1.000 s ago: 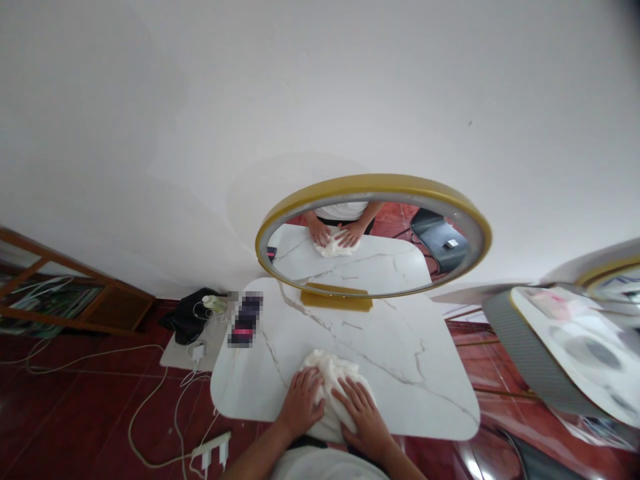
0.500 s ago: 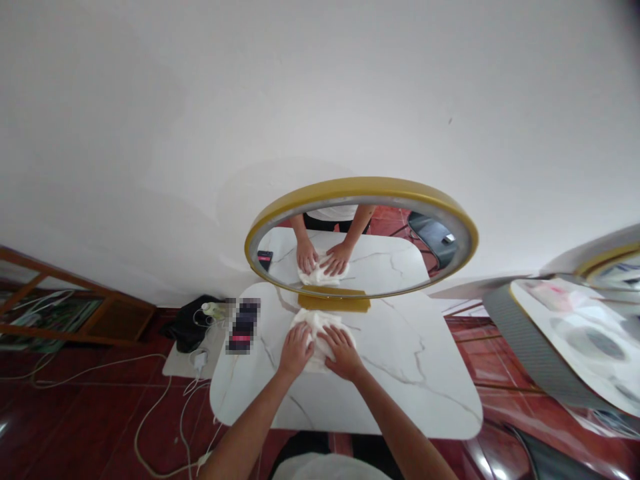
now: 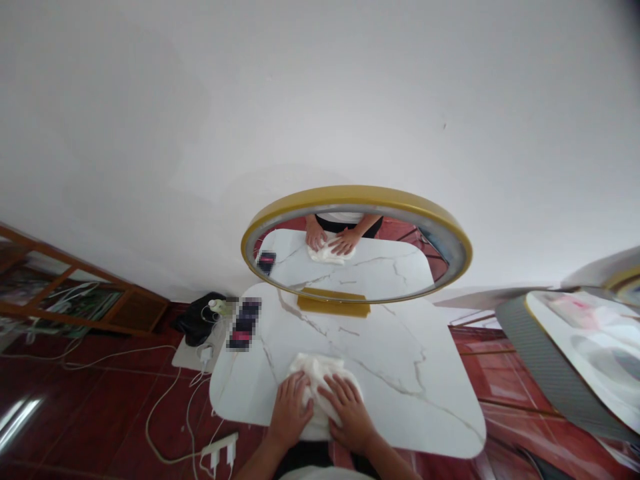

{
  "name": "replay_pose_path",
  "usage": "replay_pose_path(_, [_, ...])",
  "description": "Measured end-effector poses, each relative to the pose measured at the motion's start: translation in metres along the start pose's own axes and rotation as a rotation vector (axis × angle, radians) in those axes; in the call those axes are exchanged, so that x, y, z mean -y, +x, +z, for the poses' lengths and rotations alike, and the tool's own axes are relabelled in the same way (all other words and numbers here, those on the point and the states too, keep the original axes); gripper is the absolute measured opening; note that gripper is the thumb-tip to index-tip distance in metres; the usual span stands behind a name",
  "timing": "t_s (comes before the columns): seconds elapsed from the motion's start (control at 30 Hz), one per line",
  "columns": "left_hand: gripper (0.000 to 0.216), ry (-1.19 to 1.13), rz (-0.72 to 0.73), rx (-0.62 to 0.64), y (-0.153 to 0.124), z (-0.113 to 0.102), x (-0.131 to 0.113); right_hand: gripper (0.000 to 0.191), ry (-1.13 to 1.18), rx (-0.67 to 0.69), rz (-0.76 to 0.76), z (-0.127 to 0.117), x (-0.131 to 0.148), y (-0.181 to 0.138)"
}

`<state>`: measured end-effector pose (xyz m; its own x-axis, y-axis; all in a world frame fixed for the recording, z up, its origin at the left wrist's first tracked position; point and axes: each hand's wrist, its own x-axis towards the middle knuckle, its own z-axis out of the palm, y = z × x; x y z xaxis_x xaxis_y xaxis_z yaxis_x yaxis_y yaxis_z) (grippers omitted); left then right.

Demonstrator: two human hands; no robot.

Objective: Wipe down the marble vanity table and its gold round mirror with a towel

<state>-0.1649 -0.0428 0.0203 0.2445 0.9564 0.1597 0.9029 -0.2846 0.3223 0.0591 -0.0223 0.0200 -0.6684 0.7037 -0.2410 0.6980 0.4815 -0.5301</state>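
Note:
A white cloth (image 3: 320, 373) lies bunched on the white marble-patterned table (image 3: 400, 387), close to its front edge. My left hand (image 3: 291, 408) rests palm down on the cloth's left part, fingers laid out and thumb apart. On the right part, my right hand (image 3: 349, 408) presses down flat with its fingers spread. Both hands touch the cloth without closing round it, and they hide some of it. Behind them stands an oval gold-framed mirror (image 3: 356, 195) on a gold base (image 3: 333, 304), reflecting hands and cloth.
A blurred-out dark item (image 3: 245, 323) lies at the table's left edge. Cables, a power strip (image 3: 220, 445) and a black bag (image 3: 197, 319) are on the left. Another table (image 3: 545, 360) with things on it stands to the right. The wall (image 3: 320, 100) rises behind.
Both hands have drawn the cloth towards me, from near the mirror's base to the table's front edge. The view has shifted slightly.

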Motion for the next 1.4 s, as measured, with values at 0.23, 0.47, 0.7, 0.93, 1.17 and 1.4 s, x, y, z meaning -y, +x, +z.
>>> replay_pose_path(0.23, [0.04, 0.017, 0.048, 0.055, -0.025, 0.005, 0.005, 0.085, 0.057, 0.117, -0.074, 0.008, 0.0, -0.018])
replay_pose_path(0.47, [0.035, -0.027, -0.005, -0.013, 0.057, 0.007, 0.022, 0.079, -0.091, -0.032, 0.035, -0.034, -0.014, 0.043])
replay_pose_path(0.7, [0.034, -0.035, -0.11, -0.066, 0.117, 0.011, 0.023, 0.076, -0.144, -0.107, 0.123, -0.063, -0.03, 0.092])
replay_pose_path(0.93, [0.033, -0.009, -0.167, -0.081, 0.077, 0.017, -0.021, 0.082, -0.141, -0.138, 0.104, -0.045, -0.025, 0.04])
replay_pose_path(1.17, [0.037, -0.104, -0.027, 0.03, 0.016, 0.038, -0.077, 0.078, -0.048, -0.076, 0.091, -0.009, -0.04, -0.066])
replay_pose_path(1.4, [0.039, -0.114, 0.035, 0.088, 0.012, 0.052, -0.087, 0.079, -0.031, -0.042, 0.096, -0.005, -0.049, -0.089])
